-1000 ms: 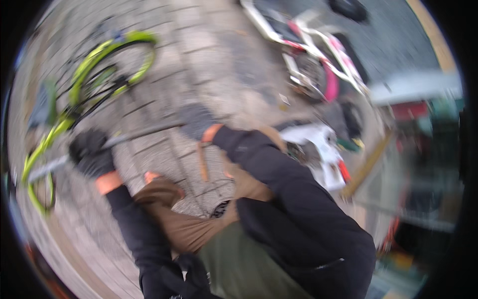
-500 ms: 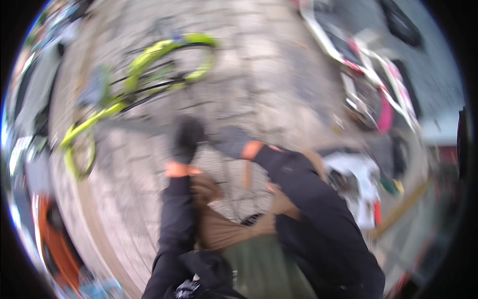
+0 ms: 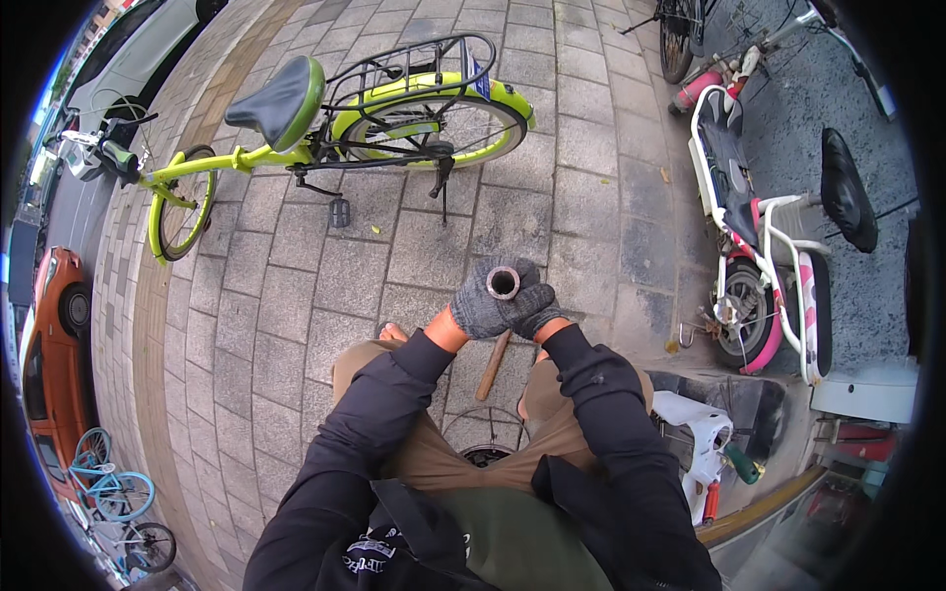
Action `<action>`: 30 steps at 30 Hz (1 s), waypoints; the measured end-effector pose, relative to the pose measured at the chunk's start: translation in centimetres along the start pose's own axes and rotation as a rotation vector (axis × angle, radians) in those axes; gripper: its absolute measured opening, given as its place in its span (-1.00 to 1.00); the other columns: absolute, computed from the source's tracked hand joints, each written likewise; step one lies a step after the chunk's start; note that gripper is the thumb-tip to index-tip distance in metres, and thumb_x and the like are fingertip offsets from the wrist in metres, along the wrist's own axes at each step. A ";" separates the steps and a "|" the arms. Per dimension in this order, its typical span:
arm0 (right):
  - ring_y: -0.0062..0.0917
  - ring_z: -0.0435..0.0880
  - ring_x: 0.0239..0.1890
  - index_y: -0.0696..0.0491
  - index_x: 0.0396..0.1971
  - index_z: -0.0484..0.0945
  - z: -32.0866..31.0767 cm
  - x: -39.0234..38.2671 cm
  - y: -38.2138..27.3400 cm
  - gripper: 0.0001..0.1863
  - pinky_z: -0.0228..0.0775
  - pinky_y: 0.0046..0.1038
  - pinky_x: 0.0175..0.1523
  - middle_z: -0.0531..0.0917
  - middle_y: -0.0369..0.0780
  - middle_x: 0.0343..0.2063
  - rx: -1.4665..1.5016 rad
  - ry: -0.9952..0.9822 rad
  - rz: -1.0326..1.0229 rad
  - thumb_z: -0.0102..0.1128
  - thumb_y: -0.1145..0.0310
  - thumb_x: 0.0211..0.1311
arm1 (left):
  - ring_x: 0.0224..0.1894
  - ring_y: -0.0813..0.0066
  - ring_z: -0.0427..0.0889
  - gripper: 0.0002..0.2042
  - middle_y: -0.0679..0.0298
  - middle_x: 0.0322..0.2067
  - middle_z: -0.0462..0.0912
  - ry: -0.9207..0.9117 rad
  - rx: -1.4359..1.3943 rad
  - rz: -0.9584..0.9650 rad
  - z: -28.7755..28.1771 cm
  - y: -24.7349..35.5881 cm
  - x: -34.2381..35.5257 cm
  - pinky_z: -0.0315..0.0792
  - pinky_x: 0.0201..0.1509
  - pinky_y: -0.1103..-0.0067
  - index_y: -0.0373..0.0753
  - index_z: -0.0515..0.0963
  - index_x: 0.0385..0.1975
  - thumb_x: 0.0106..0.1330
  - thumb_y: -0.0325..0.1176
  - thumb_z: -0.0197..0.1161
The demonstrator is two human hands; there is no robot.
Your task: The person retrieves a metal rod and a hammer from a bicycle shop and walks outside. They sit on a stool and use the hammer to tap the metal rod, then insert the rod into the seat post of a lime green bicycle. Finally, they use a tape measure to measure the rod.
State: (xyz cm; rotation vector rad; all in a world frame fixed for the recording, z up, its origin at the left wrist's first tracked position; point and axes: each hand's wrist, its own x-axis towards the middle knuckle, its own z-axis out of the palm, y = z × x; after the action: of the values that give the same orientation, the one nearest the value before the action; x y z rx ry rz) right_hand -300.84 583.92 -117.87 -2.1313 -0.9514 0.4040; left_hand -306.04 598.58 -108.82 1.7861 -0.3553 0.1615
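A metal pipe points up toward me, its round open end showing. My left hand, in a dark grey knitted glove, is closed around it. My right hand, gloved the same, is closed beside the left at the pipe; how far the pipe runs below them is hidden. Under my hands a wooden handle shows over the paving, its upper end hidden. Between my legs, lower down, is part of a spoked wheel with a black hub.
A lime-green bicycle stands ahead left. A white-and-pink scooter is on the right, near loose white panels and tools. An orange car, blue bicycle and white car line the left.
The long pipe, held crosswise with hands apart one second ago, is now end-on toward me. My left hand has moved right to meet my right hand. The view has steadied and shifted.
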 end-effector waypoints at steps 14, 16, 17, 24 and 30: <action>-0.02 0.71 -0.07 0.04 -0.13 0.72 0.9 -1.9 1.6 -0.69 0.55 -0.08 0.00 0.74 0.04 -0.17 -0.010 0.005 0.178 0.25 0.15 0.27 | -0.27 0.48 0.63 -0.74 0.26 -0.37 0.64 0.086 -0.190 -0.369 0.6 -3.6 -2.5 0.57 -0.10 0.51 -0.29 0.60 -0.23 0.56 -0.20 0.19; 0.05 0.71 -0.15 0.08 -0.33 0.72 2.3 0.8 0.3 -0.76 0.54 -0.03 0.00 0.74 0.05 -0.30 -0.177 -0.054 0.212 0.19 0.23 0.22 | -0.31 0.51 0.62 -0.63 0.27 -0.43 0.62 0.226 -0.303 -0.356 -0.3 -1.6 -2.7 0.56 -0.11 0.48 -0.26 0.54 -0.31 0.59 -0.05 0.14; 0.04 0.71 -0.12 0.07 -0.28 0.72 2.1 0.2 -0.1 -0.76 0.53 -0.04 0.02 0.74 0.05 -0.26 -0.167 -0.065 0.217 0.21 0.24 0.21 | -0.23 0.47 0.65 -0.71 0.21 -0.30 0.66 0.174 -0.218 -0.374 -0.6 -1.4 -3.4 0.58 -0.10 0.44 -0.29 0.57 -0.21 0.56 -0.14 0.18; -0.02 0.71 -0.04 0.04 -0.04 0.71 0.0 0.4 -0.7 -0.68 0.53 -0.06 0.06 0.75 0.01 -0.13 -0.167 -0.011 0.356 0.16 0.20 0.37 | -0.20 0.41 0.66 -0.76 0.18 -0.23 0.67 0.154 -0.105 -0.409 -1.9 2.0 0.4 0.55 -0.11 0.40 -0.29 0.54 -0.11 0.55 -0.20 0.20; -0.02 0.71 -0.03 0.01 0.06 0.65 1.1 1.2 -2.0 -0.54 0.54 -0.11 0.06 0.75 0.04 -0.16 -0.211 0.019 0.447 0.21 -0.04 0.40 | -0.37 0.40 0.63 -0.66 0.28 -0.47 0.57 0.612 -0.640 -0.576 -4.0 -0.6 0.3 0.55 -0.18 0.43 -0.24 0.48 -0.30 0.51 -0.05 0.25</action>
State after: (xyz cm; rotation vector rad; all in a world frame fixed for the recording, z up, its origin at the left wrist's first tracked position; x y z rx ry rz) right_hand -301.67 586.23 -117.05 -2.5395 -0.5169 0.5180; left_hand -305.27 602.56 -108.31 1.0700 0.5022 0.1524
